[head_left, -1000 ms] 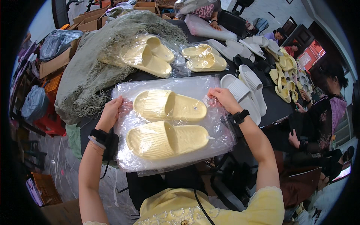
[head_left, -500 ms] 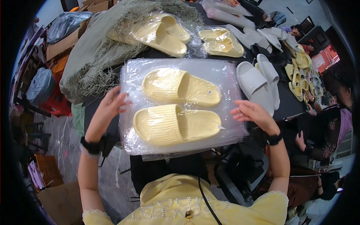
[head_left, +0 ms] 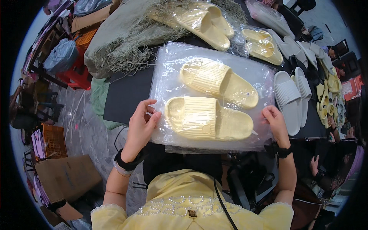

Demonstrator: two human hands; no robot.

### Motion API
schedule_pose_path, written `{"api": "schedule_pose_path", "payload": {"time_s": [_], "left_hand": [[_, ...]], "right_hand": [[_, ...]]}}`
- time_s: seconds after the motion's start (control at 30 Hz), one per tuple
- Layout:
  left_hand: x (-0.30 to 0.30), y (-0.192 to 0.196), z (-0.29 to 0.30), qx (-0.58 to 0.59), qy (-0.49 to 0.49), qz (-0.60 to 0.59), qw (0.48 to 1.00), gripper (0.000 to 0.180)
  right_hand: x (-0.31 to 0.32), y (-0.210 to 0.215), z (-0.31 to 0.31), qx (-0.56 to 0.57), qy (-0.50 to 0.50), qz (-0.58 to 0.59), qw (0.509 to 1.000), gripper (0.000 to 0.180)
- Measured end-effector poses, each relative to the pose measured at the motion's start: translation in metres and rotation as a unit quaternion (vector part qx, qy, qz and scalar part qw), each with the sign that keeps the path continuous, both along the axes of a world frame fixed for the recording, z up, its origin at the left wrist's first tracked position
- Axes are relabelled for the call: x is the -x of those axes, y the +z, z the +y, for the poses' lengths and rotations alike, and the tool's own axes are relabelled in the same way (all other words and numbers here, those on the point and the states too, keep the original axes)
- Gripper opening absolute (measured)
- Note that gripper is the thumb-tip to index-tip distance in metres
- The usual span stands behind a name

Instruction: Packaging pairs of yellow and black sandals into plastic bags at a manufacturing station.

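A pair of pale yellow slide slippers lies side by side under shiny clear plastic: the farther slipper (head_left: 216,82) and the nearer slipper (head_left: 209,118). Both rest on a stack of clear plastic bags (head_left: 165,82) at the front of the black table. My left hand (head_left: 141,124) has its curled fingers and thumb at the bag's left edge. On the opposite side, my right hand (head_left: 275,122) pinches the right edge between thumb and fingertips. How many layers of plastic each hand grips is hidden.
Beyond the stack lie more bagged yellow slippers (head_left: 207,25) and a fringed grey-green cloth (head_left: 115,46). White slippers (head_left: 287,97) stand close on the right. A red stool (head_left: 78,74) and a cardboard box (head_left: 69,176) are at left; other people sit at right.
Both hands have come in to the bag's side edges and closed on them. The bagged slippers appear farther right and slightly turned, while the whole view has shifted too.
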State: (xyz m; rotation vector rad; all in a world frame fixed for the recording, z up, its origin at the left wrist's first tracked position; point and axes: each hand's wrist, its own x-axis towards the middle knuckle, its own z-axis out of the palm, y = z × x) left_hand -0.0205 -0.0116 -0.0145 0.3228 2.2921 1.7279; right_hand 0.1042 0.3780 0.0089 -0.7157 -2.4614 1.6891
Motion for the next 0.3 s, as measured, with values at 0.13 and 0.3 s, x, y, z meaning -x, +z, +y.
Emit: {"api": "schedule_pose_path", "payload": {"time_s": [0.13,0.3], "left_hand": [[-0.007,0.003,0.008,-0.037,0.050,-0.016,0.998,0.036],[-0.013,-0.007,0.006,-0.036,0.047,0.017,0.998,0.047]], "right_hand": [[-0.012,0.019,-0.007,0.084,-0.066,-0.014,0.994,0.023],[-0.033,0.025,-0.009,0.057,-0.115,0.028,0.991,0.032]]}}
